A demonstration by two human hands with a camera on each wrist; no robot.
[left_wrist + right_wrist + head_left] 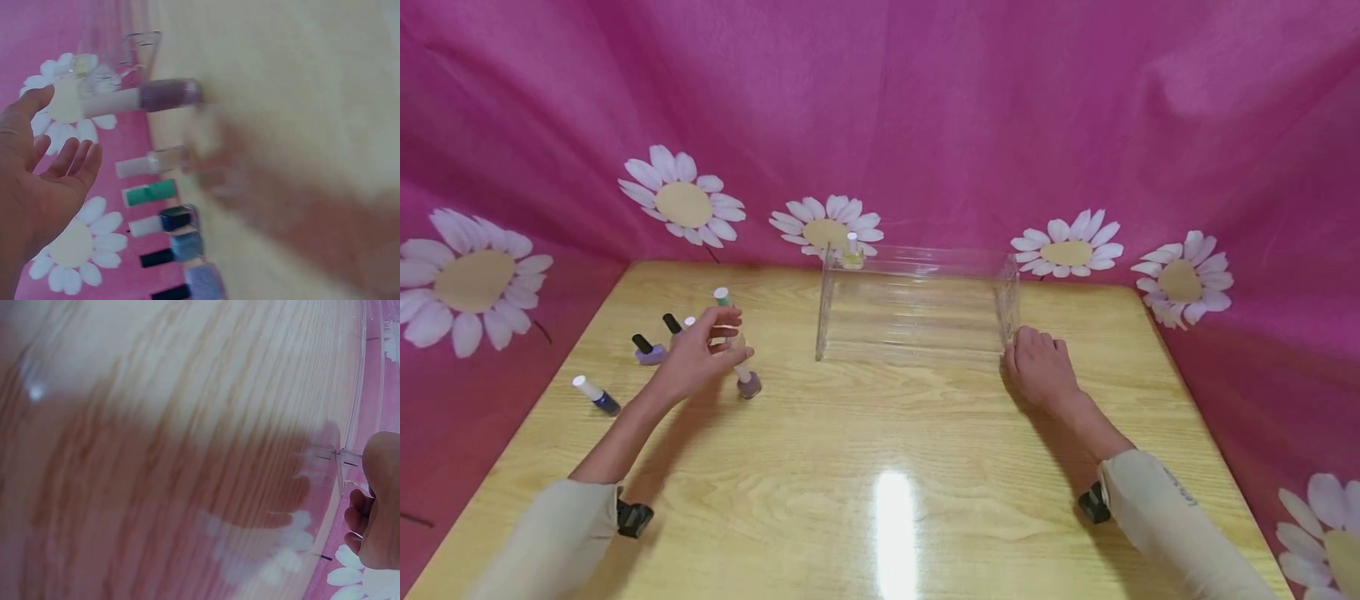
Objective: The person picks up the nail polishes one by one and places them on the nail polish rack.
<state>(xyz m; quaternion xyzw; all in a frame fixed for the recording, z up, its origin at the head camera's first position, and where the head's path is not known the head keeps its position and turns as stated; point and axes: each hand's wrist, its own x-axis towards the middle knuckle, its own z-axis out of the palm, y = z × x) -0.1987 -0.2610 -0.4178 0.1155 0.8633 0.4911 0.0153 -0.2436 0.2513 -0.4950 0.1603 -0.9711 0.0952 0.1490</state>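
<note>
My left hand [696, 354] hovers over a group of nail polish bottles at the left, its fingers spread. Just beside its fingertips a mauve nail polish [748, 384] with a pale cap stands on the table. In the left wrist view that hand [53, 169] has a gap between thumb and fingers, with nothing held. At the right end of a clear acrylic rack [822, 317], my right hand [1041, 367] grips the side panel with curled fingers. A small yellowish bottle [852, 252] with a white cap sits on the rack's top tier, at the left.
Around the left hand stand a green polish [722, 297], a lilac one [650, 354] with a black cap and a dark blue one [602, 402]. A pale bottle [169, 158] shows in the left wrist view. Pink flowered cloth [940, 125] surrounds the wooden table [820, 467].
</note>
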